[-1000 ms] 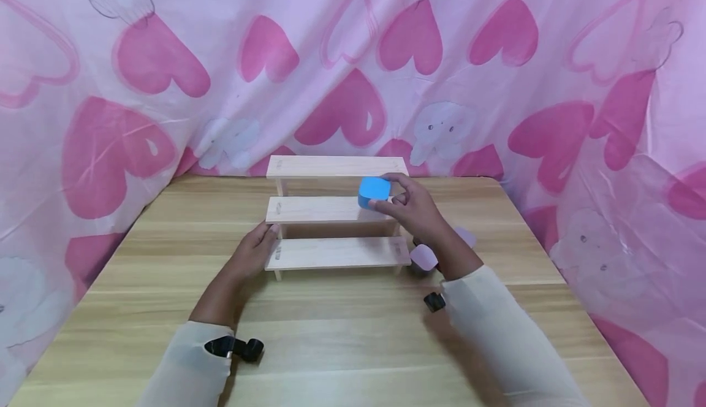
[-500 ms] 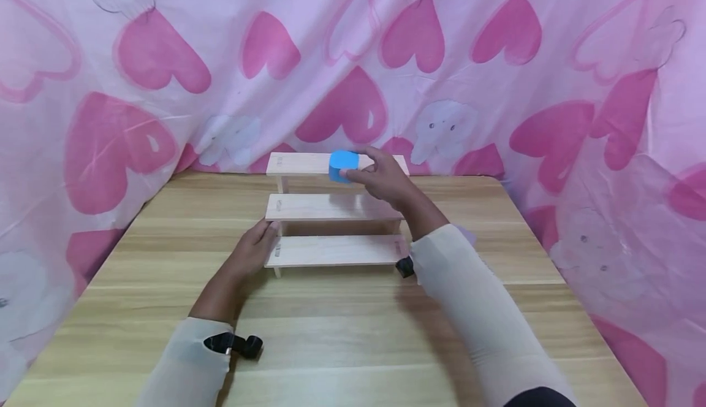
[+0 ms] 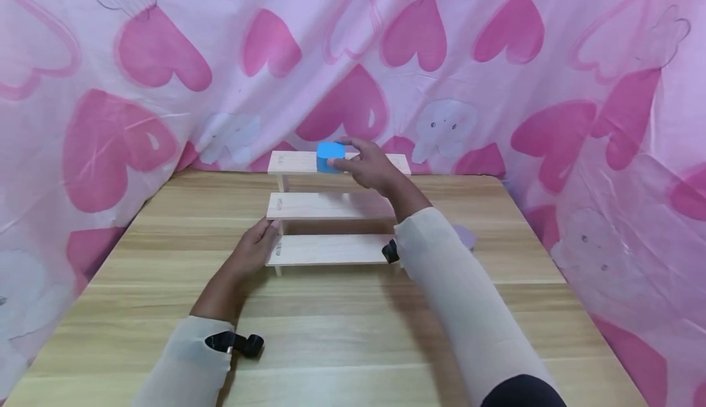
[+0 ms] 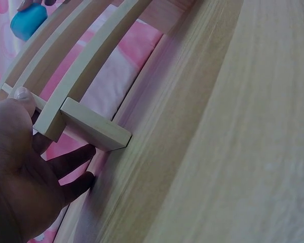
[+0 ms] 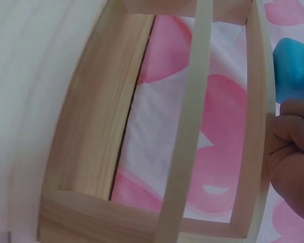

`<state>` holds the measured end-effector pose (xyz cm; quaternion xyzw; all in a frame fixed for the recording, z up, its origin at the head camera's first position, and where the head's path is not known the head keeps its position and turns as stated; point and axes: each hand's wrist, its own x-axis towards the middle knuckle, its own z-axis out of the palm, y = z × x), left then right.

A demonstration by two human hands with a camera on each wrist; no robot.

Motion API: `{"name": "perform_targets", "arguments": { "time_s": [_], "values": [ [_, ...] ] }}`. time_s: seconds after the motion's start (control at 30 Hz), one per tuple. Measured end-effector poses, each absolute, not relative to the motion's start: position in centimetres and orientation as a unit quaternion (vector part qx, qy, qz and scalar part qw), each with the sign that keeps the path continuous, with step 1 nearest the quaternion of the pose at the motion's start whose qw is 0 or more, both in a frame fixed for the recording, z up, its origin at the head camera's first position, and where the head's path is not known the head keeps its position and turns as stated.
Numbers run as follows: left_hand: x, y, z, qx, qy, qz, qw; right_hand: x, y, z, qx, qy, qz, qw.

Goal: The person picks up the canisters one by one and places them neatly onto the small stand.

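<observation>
A small blue rounded-square block (image 3: 330, 157) is pinched between the thumb and fingers of my right hand (image 3: 368, 165), at the top tier of a three-tier wooden shelf (image 3: 325, 206). In the right wrist view the block (image 5: 294, 68) appears beside the shelf's top board; whether it touches the board I cannot tell. My left hand (image 3: 255, 247) grips the shelf's left side between the lower and middle tiers. The left wrist view has the thumb of this hand (image 4: 25, 167) on the side rail, with lower fingers stretched beside the leg (image 4: 93, 124).
A light purple object (image 3: 466, 236) lies right of the shelf, mostly hidden behind my right forearm. The wood-grain table (image 3: 331, 321) carries the shelf near its back edge. A pink heart-print cloth (image 3: 342, 106) hangs behind and along both sides.
My right hand has carried the blue block left and up, from over the middle tier to the top tier. The left hand keeps its place on the shelf.
</observation>
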<state>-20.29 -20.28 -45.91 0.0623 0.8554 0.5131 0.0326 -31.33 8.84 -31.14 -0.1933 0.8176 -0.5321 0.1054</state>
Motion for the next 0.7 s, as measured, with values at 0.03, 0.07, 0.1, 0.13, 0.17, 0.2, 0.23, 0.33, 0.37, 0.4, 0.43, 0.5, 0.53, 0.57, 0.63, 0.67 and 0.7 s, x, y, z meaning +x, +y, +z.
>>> {"name": "perform_targets", "arguments": {
  "time_s": [0.03,0.07,0.1,0.13,0.17,0.2,0.23,0.33,0.37,0.4,0.43,0.5,0.53,0.57,0.63,0.67,0.7],
  "values": [
    [-20.3,-20.2,-45.9,0.062,0.855,0.513,0.033,-31.5,8.7,-31.1,-0.191,0.816,-0.534,0.109],
    [-20.4,-20.2,-45.9,0.062,0.856,0.511,0.033,-31.6,8.6,-31.0,-0.188,0.815,-0.536,0.113],
    [-20.4,-20.1,-45.9,0.060,0.857,0.511,0.035,-31.7,8.5,-30.9,-0.187,0.815,-0.536,0.116],
    [-20.4,-20.1,-45.9,0.060,0.857,0.510,0.036,-31.8,8.3,-30.8,-0.186,0.813,-0.539,0.119],
    [-20.4,-20.1,-45.9,0.059,0.857,0.511,0.038,-31.9,8.1,-30.7,-0.186,0.811,-0.541,0.123],
    [-20.4,-20.1,-45.9,0.059,0.857,0.510,0.038,-31.9,7.9,-30.6,-0.187,0.809,-0.542,0.127],
    [-20.4,-20.1,-45.9,0.058,0.858,0.510,0.039,-31.9,7.8,-30.4,-0.189,0.809,-0.541,0.131],
    [-20.3,-20.0,-45.8,0.058,0.856,0.512,0.036,-31.9,7.2,-30.1,-0.195,0.804,-0.544,0.142],
    [-20.3,-20.0,-45.8,0.058,0.856,0.512,0.036,-31.8,7.0,-30.0,-0.194,0.804,-0.543,0.146],
    [-20.4,-20.0,-45.8,0.058,0.856,0.512,0.035,-31.8,6.9,-30.0,-0.192,0.804,-0.543,0.149],
    [-20.4,-20.0,-45.8,0.058,0.856,0.512,0.034,-31.8,6.7,-30.0,-0.189,0.803,-0.545,0.150],
    [-20.4,-20.0,-45.9,0.058,0.858,0.510,0.034,-31.7,6.4,-30.0,-0.182,0.802,-0.548,0.153],
    [-20.4,-20.0,-45.9,0.057,0.859,0.509,0.033,-31.8,6.2,-30.0,-0.180,0.802,-0.548,0.155],
    [-20.4,-20.0,-46.0,0.055,0.859,0.507,0.033,-31.8,6.0,-30.1,-0.178,0.802,-0.548,0.156],
    [-20.4,-20.0,-46.0,0.053,0.862,0.503,0.033,-31.8,5.6,-30.1,-0.176,0.801,-0.549,0.160],
    [-20.3,-20.0,-46.0,0.053,0.863,0.501,0.032,-31.9,5.5,-30.2,-0.175,0.800,-0.550,0.163],
    [-20.3,-20.0,-46.0,0.052,0.865,0.499,0.031,-31.9,5.3,-30.2,-0.173,0.800,-0.551,0.165]
  ]
}}
